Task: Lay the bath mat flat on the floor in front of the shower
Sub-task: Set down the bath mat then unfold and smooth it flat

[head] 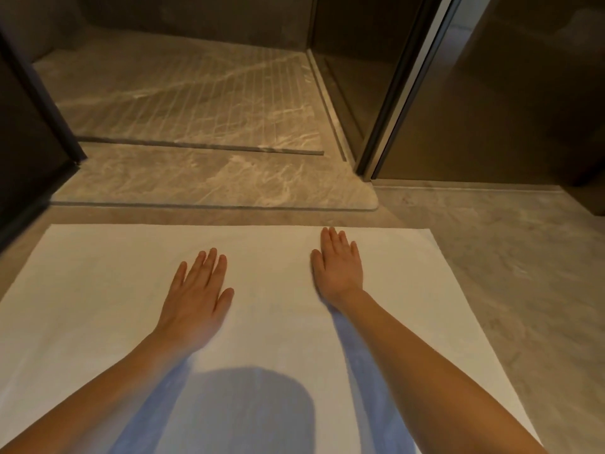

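Bath mat spread on floor, both palms down on it.

White bath mat (98, 306) fills the lower frame, lying flat on the grey floor (507, 273), far edge just short of the marble shower threshold (196, 181) at mid-frame. Left hand (193, 296) at centre, right hand (339, 267) right of centre nearer the far edge; fingers of both straight, flat, grasping nothing. Glass door frame (402, 90) upper right.

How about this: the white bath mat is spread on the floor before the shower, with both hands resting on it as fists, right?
Not fists. The head view shows the left hand and right hand lying flat, fingers straight, on the white bath mat, which is spread on the floor before the shower.
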Tool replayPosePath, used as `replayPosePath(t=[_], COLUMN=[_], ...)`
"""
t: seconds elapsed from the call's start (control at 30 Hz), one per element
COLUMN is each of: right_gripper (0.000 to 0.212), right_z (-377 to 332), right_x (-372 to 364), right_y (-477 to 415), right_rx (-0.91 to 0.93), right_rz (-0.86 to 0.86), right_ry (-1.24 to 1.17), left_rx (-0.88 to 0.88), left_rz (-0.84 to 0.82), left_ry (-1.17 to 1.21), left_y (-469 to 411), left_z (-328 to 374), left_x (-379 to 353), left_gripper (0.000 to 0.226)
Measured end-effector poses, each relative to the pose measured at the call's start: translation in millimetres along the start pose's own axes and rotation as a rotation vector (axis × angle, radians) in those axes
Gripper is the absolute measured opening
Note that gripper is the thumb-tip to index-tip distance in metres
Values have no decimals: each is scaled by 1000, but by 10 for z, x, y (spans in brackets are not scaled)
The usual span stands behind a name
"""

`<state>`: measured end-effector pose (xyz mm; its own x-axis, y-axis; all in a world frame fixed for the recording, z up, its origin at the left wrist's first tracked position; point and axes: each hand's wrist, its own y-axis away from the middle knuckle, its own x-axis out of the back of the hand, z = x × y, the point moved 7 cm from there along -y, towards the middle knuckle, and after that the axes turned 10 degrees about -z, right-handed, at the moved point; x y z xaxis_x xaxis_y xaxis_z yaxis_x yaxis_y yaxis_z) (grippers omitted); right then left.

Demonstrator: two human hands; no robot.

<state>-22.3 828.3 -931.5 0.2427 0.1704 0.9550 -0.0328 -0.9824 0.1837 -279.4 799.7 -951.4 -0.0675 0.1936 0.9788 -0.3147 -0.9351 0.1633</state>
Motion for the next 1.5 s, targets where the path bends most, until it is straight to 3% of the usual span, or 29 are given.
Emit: replayPosePath(t=[0.07,0.17,0.37,0.57,0.77,0.87,0.97,1.07,1.17,1.3,1.5], right_gripper=[56,53,56,57,56,57,56,57,57,57,56], right_z=[-336,-551,287,1508,2129,1852,867,-125,-327,324,1738], right_x=[-7,-201,-79,192,410,548,379,-128,-309,-185,92], right_y=[52,97,-49,-96,-59,-15,136,381,491,590,996], right_rx=[131,235,161,-60,-231,-289,-82,120,136,66,-214], right_rz=[55,-12,-19,-2,-26,18,133,54,37,38,83], right_ry=[-29,-32,-3,9,11,45,-25,-106,-89,-11,1], left_rx=[-102,-228,-218,-238,-224,-232,-229,-231,-242,-230,-231], left_rz=[51,80,26,32,13,10,17,25,26,10,15], left_ry=[-13,1,-17,19,30,33,7,21,17,33,41], left_y=[-115,-462,-723,-727,-723,-717,-712,-704,-712,-722,-728], left_z=[299,863,959,970,967,981,992,974,974,965,946], left_x=[117,182,-42,-57,-40,-20,-12,-10,-25,-37,-57], left_gripper=[66,58,65,67,68,70,70,70,70,69,67])
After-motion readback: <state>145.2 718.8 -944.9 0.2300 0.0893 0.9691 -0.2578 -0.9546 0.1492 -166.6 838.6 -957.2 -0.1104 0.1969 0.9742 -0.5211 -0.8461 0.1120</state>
